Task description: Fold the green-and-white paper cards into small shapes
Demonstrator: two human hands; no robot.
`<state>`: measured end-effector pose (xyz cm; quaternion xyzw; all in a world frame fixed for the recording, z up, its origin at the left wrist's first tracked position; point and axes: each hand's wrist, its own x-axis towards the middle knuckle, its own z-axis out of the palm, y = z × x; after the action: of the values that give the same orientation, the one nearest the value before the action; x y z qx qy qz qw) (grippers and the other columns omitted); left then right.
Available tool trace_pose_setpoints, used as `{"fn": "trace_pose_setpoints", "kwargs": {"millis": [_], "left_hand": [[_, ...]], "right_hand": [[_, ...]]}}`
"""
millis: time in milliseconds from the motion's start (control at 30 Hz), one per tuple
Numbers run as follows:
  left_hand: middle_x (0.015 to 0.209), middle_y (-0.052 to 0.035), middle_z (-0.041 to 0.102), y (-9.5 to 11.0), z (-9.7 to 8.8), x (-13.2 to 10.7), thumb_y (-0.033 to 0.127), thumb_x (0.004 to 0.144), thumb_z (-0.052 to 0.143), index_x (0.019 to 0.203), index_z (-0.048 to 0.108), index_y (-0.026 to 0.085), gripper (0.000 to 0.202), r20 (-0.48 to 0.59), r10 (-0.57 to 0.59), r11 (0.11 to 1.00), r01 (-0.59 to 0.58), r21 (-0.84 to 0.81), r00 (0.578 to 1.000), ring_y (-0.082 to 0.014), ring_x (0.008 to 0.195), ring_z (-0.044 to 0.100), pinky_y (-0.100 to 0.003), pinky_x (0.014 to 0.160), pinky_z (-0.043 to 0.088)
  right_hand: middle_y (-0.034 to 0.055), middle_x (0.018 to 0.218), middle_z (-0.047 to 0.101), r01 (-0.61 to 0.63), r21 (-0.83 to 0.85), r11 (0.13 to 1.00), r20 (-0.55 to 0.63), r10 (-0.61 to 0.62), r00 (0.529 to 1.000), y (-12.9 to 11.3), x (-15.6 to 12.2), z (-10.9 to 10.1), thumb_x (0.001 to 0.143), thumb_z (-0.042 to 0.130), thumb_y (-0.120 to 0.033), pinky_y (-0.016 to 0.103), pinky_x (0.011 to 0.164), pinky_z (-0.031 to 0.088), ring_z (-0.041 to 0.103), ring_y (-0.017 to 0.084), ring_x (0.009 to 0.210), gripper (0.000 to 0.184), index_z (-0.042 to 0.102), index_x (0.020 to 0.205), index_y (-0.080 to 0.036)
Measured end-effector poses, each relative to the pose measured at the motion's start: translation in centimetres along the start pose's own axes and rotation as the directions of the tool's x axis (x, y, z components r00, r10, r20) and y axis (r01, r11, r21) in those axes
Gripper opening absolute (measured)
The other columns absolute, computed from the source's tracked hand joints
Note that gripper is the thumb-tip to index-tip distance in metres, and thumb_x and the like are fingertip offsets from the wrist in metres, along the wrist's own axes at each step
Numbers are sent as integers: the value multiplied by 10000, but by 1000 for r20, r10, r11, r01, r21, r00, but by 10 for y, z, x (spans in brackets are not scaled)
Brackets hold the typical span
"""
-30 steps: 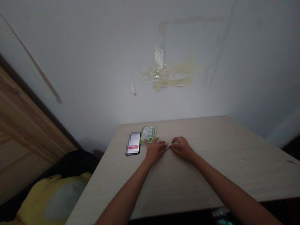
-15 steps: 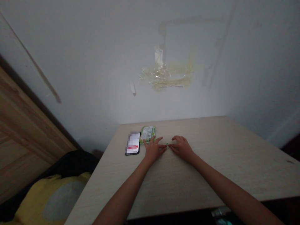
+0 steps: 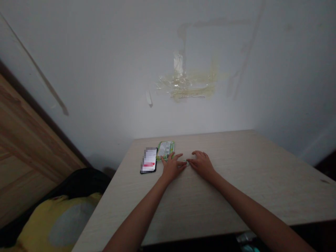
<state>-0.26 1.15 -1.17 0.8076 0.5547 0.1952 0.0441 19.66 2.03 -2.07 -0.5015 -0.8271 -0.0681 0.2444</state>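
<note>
Between my two hands, low over the table, is a tiny pale, ring-like thing (image 3: 187, 163), too small to name. My left hand (image 3: 172, 168) pinches its left side with thumb and forefinger while the other fingers spread toward a green-and-white packet (image 3: 166, 149). From the right, the fingertips of my right hand (image 3: 203, 164) are closed at the same small thing, the other fingers curled above. The packet lies flat just behind my left hand, which partly covers its near edge.
A phone (image 3: 149, 161) with a lit screen lies left of the packet on the pale wooden table (image 3: 249, 182). Behind stands a wall (image 3: 112, 70) with peeling tape (image 3: 183, 84). A yellow-and-grey cushion-like thing (image 3: 60, 220) sits lower left, near a wooden panel (image 3: 26, 147).
My right hand has shifted very slightly, and the small thing between the fingertips shows at a slightly different angle. My left hand, the phone and the packet stay in place.
</note>
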Motion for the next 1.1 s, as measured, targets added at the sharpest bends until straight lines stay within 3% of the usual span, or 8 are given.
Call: {"fn": "trace_pose_setpoints", "kwargs": {"millis": [333, 500, 733, 1100], "left_hand": [[1382, 88, 528, 3, -3, -3, 481, 842, 610, 1010, 684, 511, 186, -33, 14, 1000, -13, 20, 999, -328, 1365, 308, -786, 1019, -43], [1371, 74, 542, -1, -1, -3, 482, 824, 631, 1022, 684, 499, 206, -66, 0, 1000, -2, -22, 998, -340, 1347, 333, -780, 1027, -46], [1351, 6, 567, -1, -1, -4, 519, 801, 640, 1174, 627, 416, 387, -115, -72, 997, 71, -6, 991, -324, 1312, 382, -760, 1037, -81], [1299, 26, 596, 8, -2, -5, 388, 827, 646, 869, 730, 344, 104, -105, -133, 981, 116, -154, 986, -308, 1297, 403, -760, 1044, -4]], "right_hand": [[115, 1269, 534, -9, 106, 994, 10, 8, 1000, 8, -3, 9, 888, 580, -357, 460, 989, 388, 482, 259, 1190, 307, 659, 1181, -307], [113, 1220, 579, 26, 214, 976, -33, -20, 999, 13, -3, 11, 843, 643, -348, 431, 961, 427, 522, 254, 1133, 256, 718, 1077, -274], [104, 1163, 610, 27, 351, 936, -75, -1, 997, 14, -3, 9, 767, 718, -331, 417, 959, 441, 539, 254, 1107, 198, 736, 934, -226], [91, 1112, 606, 23, 531, 847, -90, 30, 996, 16, -3, 10, 689, 775, -302, 416, 968, 422, 538, 247, 1090, 252, 656, 886, -199]]}}
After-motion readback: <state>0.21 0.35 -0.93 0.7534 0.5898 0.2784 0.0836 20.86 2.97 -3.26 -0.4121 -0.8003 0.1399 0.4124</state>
